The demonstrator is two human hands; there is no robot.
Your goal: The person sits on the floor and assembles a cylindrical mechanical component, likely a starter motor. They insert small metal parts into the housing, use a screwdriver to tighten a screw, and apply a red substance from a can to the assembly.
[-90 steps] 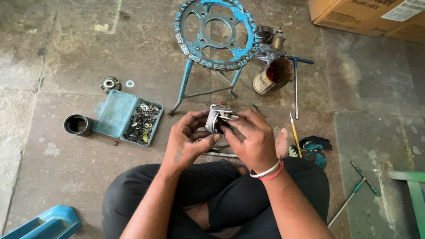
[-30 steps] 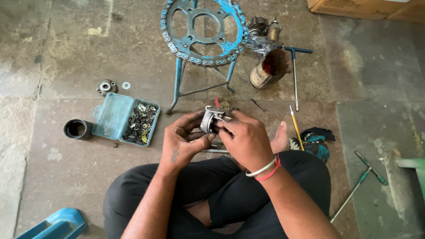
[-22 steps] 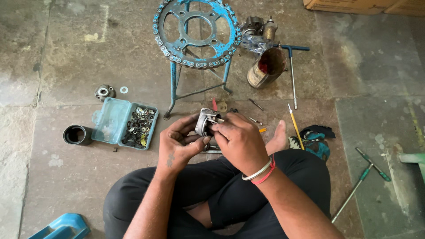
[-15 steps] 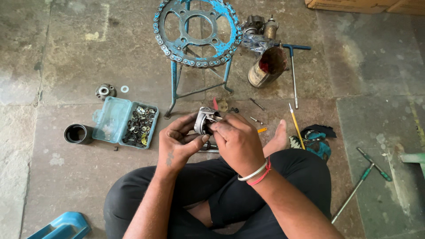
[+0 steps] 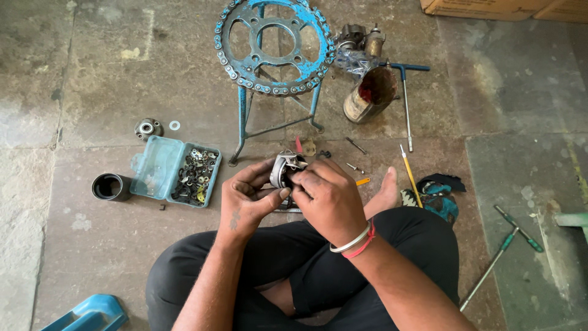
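Above the grey stone floor (image 5: 92,73), the left hand (image 5: 248,202) and right hand (image 5: 327,199) both clench their grip on a small round grey metal part (image 5: 283,168), held over the crossed legs. A slipping fingertip could likely drop it, scattering tiny pieces beside the open teal plastic box of small hardware (image 5: 177,171).

parts box (image 5: 160,175) left of hands | sprocket (image 5: 274,46) on stand (image 5: 245,119)

Soft even daylight, faint shadows, sharp focus, no glare, slight wide-angle edge distortion
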